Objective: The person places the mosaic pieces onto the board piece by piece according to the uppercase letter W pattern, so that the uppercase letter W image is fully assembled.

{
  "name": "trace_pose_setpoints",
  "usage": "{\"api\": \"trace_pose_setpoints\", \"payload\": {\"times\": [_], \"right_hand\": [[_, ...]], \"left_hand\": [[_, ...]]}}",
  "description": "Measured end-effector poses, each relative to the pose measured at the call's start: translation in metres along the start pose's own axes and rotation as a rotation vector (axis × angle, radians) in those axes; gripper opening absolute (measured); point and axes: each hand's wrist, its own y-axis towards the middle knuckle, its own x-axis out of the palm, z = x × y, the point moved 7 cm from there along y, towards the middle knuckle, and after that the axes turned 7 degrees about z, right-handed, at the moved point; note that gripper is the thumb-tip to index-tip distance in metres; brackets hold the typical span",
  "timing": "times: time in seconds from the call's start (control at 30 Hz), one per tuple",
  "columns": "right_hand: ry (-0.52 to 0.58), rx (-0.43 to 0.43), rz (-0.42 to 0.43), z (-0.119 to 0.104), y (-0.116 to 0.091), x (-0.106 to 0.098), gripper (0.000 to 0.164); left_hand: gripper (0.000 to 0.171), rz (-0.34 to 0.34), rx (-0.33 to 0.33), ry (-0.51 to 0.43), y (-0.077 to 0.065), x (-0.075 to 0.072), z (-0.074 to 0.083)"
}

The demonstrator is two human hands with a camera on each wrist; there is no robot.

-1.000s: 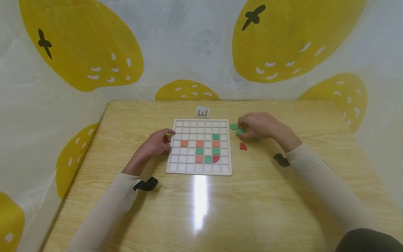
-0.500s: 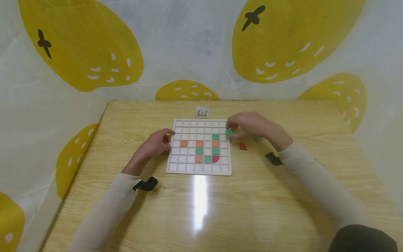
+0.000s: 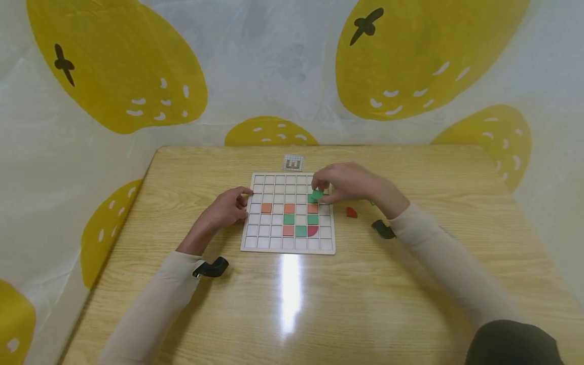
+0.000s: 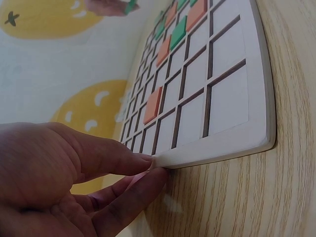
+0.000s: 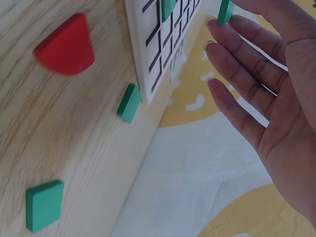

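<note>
A white grid board point(image 3: 276, 242) lies on the table, with several orange and green square tiles and one red quarter-round tile point(image 3: 312, 231) set in its cells. My left hand point(image 3: 225, 207) holds the board's left edge, thumb and fingertips at the rim in the left wrist view. Over the board's right side, my right hand point(image 3: 349, 181) pinches a green square tile point(image 3: 317, 194) between thumb and fingers, just above a green tile in a cell. The other fingers of that hand point(image 5: 291, 98) are spread in the right wrist view.
Right of the board lies a loose red quarter-round tile point(image 3: 352, 212). Two loose green tiles, one near the board's corner point(image 5: 129, 102) and one farther off, show in the right wrist view. A small pattern card point(image 3: 293, 162) lies behind the board on the wooden table point(image 3: 219, 314).
My right hand has moved left from the loose tiles to over the board, carrying the green square tile. My left hand has stayed at the board's edge.
</note>
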Motion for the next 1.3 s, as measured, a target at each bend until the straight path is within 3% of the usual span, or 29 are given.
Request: {"api": "trace_pose_setpoints", "payload": {"times": [0.6,0.9,1.3], "right_hand": [[0.062,-0.092,-0.016,-0.027,0.018,0.010,0.030],[0.081,-0.070,-0.050,-0.037,0.024,0.018,0.029],[0.069,-0.115,-0.053,-0.051,0.032,0.026,0.027]], "left_hand": [[0.059,0.011,0.005,0.018,-0.001,0.001,-0.001],[0.059,0.009,0.010,0.020,-0.001,0.002,-0.003],[0.061,0.010,0.002,0.002,-0.001,0.002,-0.002]]}}
